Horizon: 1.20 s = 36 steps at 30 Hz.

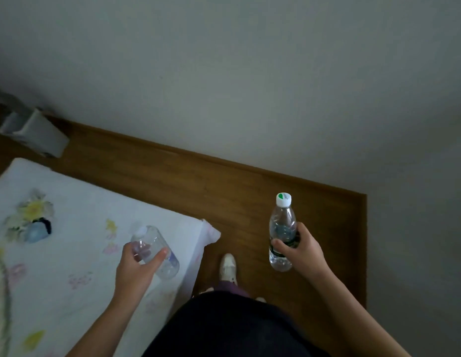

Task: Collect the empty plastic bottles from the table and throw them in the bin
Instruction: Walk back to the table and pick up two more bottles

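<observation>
My left hand [138, 266] grips a clear empty plastic bottle [159, 253] with a pale cap, held tilted over the corner of the table [69, 253], which wears a white flowered cloth. My right hand [302, 249] grips a second clear bottle [282, 228] round its middle, upright over the wooden floor, its white and green cap on top. No bin is in view.
A wooden floor [185, 181] runs between the table and a grey-white wall [250, 73]. A grey boxy object [34, 132] stands on the floor at the far left by the wall. My shoe [228, 266] shows below, between the hands.
</observation>
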Each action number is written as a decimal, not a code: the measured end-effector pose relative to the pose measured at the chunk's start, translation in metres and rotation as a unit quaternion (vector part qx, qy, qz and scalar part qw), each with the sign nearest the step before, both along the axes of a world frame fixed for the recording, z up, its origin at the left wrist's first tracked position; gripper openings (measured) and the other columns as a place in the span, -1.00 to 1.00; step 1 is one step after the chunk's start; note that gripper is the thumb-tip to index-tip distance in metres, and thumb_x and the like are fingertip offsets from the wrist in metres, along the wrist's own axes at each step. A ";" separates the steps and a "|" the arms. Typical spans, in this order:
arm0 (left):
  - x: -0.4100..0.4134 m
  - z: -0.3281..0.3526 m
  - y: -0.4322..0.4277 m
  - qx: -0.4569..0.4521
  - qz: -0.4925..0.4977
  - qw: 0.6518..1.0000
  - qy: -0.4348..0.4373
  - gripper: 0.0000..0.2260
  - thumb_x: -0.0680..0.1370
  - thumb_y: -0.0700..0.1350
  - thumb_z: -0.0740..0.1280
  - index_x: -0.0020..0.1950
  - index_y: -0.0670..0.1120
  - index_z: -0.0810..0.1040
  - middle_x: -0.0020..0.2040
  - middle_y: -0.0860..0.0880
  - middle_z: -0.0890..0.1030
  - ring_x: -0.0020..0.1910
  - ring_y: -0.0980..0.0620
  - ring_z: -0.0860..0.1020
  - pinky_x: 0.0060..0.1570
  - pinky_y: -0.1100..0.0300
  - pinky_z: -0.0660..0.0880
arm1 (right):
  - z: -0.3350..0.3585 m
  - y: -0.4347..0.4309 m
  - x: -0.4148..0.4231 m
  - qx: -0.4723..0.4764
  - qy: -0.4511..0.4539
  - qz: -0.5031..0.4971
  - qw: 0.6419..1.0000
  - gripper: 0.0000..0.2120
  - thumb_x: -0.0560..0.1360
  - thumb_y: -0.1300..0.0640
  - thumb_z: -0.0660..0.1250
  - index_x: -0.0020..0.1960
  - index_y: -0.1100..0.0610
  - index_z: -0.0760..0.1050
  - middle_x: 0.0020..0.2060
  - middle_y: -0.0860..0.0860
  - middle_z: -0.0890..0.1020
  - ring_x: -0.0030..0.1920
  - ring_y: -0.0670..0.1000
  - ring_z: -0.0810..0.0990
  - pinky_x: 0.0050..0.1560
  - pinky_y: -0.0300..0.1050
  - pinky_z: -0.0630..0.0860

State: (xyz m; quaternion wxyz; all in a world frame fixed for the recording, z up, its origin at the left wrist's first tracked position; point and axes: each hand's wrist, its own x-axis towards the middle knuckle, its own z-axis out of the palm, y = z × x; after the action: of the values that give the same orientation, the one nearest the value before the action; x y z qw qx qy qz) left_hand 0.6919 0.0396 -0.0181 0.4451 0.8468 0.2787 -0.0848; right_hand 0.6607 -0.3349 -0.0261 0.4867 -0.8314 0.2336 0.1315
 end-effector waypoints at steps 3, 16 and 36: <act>0.041 -0.011 -0.011 -0.015 0.026 1.000 0.004 -0.49 0.35 0.09 0.61 0.19 -0.03 0.52 0.09 -0.03 0.64 0.11 -0.11 0.62 0.07 0.01 0.51 | -0.005 -0.008 0.057 -0.007 -0.001 0.025 1.000 -0.44 0.35 -0.14 0.53 0.25 -0.08 0.40 0.01 -0.20 0.56 0.01 -0.13 0.58 -0.05 -0.23 0.54; 0.310 0.003 -0.090 -0.087 -0.083 0.993 -0.014 -0.37 0.43 -0.04 0.56 0.44 -0.02 0.41 0.20 -0.01 0.61 0.09 0.01 0.58 -0.10 0.16 0.48 | -0.021 -0.094 0.240 -0.121 0.042 -0.032 0.991 -0.43 0.38 -0.05 0.56 0.30 0.07 0.44 -0.02 -0.11 0.57 -0.08 -0.10 0.57 -0.23 -0.35 0.42; 0.410 -0.006 -0.023 0.017 0.328 0.944 -0.015 -0.51 0.41 0.11 0.57 0.23 -0.04 0.52 0.10 -0.02 0.65 0.07 -0.07 0.63 0.08 -0.02 0.54 | -0.026 0.035 0.668 0.006 0.035 0.355 0.934 -0.61 0.38 0.01 0.56 0.09 -0.17 0.45 -0.05 -0.25 0.61 -0.01 -0.09 0.62 -0.03 -0.16 0.56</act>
State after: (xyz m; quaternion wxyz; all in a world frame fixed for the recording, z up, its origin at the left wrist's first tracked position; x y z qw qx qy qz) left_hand 1.1021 0.0170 -0.0237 0.4381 0.7168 0.5361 0.0831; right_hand 1.3287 -0.2996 -0.0522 0.4054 -0.8520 -0.0607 0.3257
